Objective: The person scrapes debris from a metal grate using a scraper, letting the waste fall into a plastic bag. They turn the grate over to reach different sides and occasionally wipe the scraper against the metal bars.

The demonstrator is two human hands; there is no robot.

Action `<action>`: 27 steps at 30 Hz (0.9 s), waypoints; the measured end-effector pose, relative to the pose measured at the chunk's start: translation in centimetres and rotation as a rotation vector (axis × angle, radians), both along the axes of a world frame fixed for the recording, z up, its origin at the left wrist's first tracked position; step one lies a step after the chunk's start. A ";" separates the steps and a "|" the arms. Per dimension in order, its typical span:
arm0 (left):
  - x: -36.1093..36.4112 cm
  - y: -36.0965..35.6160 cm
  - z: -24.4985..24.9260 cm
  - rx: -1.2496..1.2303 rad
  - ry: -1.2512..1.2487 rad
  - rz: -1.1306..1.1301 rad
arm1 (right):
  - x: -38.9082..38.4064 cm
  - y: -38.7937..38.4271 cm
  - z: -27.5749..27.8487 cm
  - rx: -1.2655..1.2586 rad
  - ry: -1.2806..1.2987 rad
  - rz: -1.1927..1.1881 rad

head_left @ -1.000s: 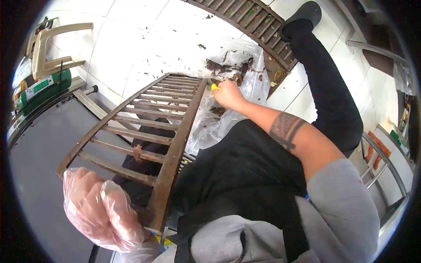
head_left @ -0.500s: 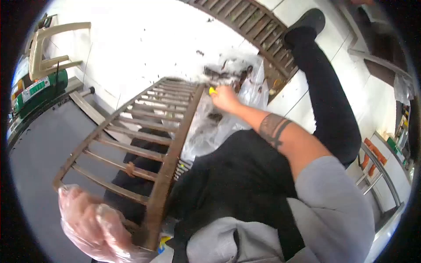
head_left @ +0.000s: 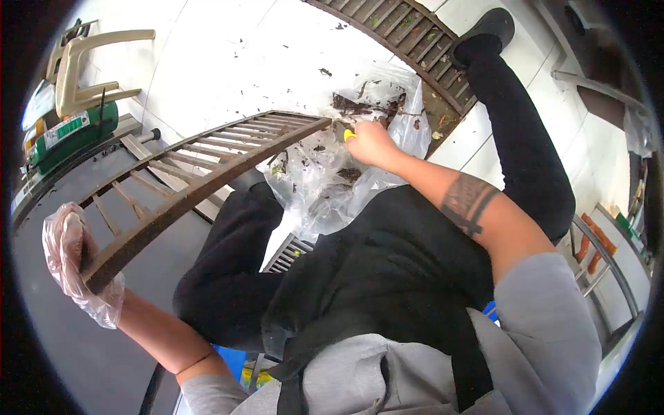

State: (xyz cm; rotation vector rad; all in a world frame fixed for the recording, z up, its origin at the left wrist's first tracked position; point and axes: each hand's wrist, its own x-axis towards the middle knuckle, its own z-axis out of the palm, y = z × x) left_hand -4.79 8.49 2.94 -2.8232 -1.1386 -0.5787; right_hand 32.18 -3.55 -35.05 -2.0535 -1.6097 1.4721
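A clear plastic covering wraps my left hand (head_left: 72, 259), which grips the near end of a long, rusty drain grate (head_left: 207, 173). The grate is tilted, its far end raised toward my right hand (head_left: 373, 144). Closed in that bare right hand is a small tool with a yellow handle (head_left: 349, 135); its working end is mostly hidden beside the grate's far end. Beneath both lies a crumpled clear plastic bag (head_left: 315, 197), spread on the floor and holding dark leaf litter (head_left: 356, 107).
An open drain channel with more grating (head_left: 394, 31) curves along the top. Dark debris (head_left: 325, 72) is scattered over white tiles. At left stand a beige plastic stool (head_left: 69, 76), a green canister (head_left: 72, 138) and a grey panel (head_left: 69, 325). A metal chair frame (head_left: 612, 259) is at right.
My left hand has moved up and left, turning the grate onto its edge so its slats look narrower. My right hand with the yellow-handled tool shifted slightly right in view.
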 end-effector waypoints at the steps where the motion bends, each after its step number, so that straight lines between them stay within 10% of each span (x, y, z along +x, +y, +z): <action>1: -0.4 -0.2 -0.1 -0.063 -0.083 0.062 | 0.2 0.0 1.9 -0.008 0.053 0.011; 8: 2.6 -0.5 0.9 0.116 0.139 -0.107 | -2.2 1.0 -6.5 -0.001 -0.016 -0.129; 12: 1.1 -1.9 0.6 0.094 0.068 -0.068 | -0.2 0.9 0.5 0.039 0.026 -0.029; 14: 1.3 -3.3 1.0 -0.332 -0.211 0.226 | 2.1 0.6 1.3 0.098 0.042 0.049; 22: 8.3 -10.4 0.8 -0.238 0.014 0.076 | 2.2 0.3 9.4 0.069 0.079 0.137; 27: 8.3 -10.8 -0.1 -0.259 -0.164 0.072 | -4.6 -3.7 12.8 0.605 0.308 -0.510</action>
